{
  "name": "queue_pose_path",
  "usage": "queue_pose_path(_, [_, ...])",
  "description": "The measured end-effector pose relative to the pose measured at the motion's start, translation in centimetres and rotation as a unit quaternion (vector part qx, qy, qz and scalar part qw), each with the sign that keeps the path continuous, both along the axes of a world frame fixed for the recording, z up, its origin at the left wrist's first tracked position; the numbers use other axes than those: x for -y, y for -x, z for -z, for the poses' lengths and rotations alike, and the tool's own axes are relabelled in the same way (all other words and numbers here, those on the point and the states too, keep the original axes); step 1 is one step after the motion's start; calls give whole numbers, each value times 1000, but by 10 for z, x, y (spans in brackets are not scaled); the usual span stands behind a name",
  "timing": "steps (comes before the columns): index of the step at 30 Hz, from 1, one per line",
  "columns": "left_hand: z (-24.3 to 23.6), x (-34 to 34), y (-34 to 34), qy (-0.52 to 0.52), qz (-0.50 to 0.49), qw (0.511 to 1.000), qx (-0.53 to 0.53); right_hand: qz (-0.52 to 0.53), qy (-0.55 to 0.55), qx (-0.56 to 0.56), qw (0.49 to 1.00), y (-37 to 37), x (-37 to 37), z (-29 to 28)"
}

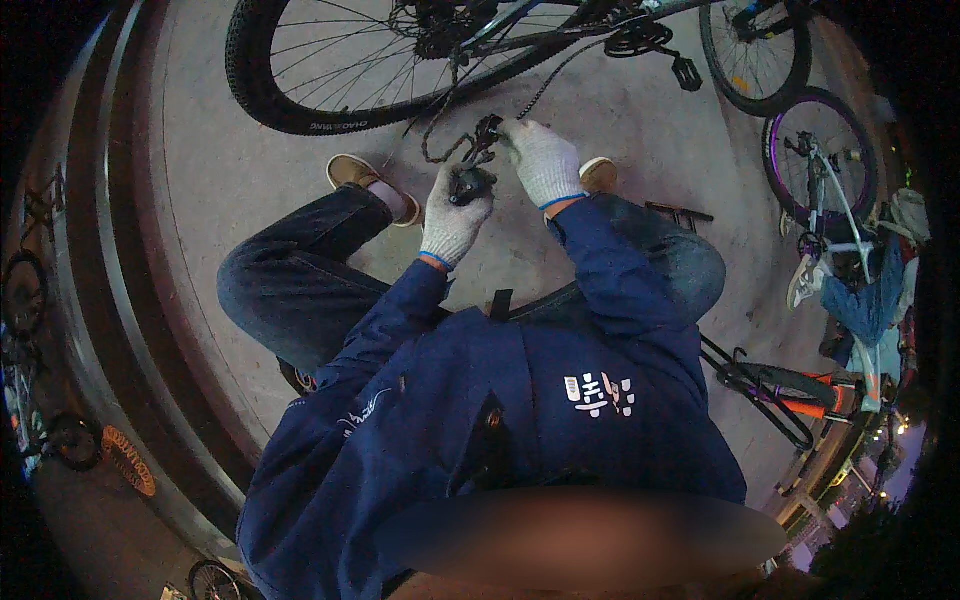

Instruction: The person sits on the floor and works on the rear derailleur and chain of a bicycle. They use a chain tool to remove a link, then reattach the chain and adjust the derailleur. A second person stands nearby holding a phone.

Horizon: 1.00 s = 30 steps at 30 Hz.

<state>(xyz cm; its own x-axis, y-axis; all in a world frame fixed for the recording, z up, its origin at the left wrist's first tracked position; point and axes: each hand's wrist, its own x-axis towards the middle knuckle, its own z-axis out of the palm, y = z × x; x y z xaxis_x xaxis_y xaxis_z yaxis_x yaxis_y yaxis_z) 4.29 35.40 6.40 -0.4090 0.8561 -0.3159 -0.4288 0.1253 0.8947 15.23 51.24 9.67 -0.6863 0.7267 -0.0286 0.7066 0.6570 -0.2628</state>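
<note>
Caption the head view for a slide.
Left hand gripping a dark object, right hand at the chain, both gloved, beside a bicycle's rear wheel.

ahead: tyre (340,127), drooping chain (427,150); passable: floor (505,240) gap between forearms (605,250)

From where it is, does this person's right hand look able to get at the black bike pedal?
Probably yes, perhaps with a lean: bare floor lies between the right hand and the black pedal. Its fingers are at the dark derailleur, though, and would have to leave it.

Outdoor bicycle-repair spot; bicycle (540,67), loose chain (540,95), paved ground (640,135), other bikes (834,185), dusky sky (908,465)
</note>
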Motion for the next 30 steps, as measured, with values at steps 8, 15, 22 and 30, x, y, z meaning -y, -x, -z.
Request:
queue_pose_path(8, [10, -3, 1, -22, 6, 998, -56, 302, 566, -216, 736, 1, -5, 5])
queue_pose_path(15, [14, -3, 1, 4, 18, 994, -110, 20, -10, 18, 1000, -4, -4, 14])
queue_pose_path(22, [11, -3, -2, -39, 16, 996, -78, 95, 92, 5, 991, 8, -6, 14])
queue_pose_path(30, [13, -2, 0, -23, 20, 995, -92, 45, -18, 0, 999, 7, -3, 16])
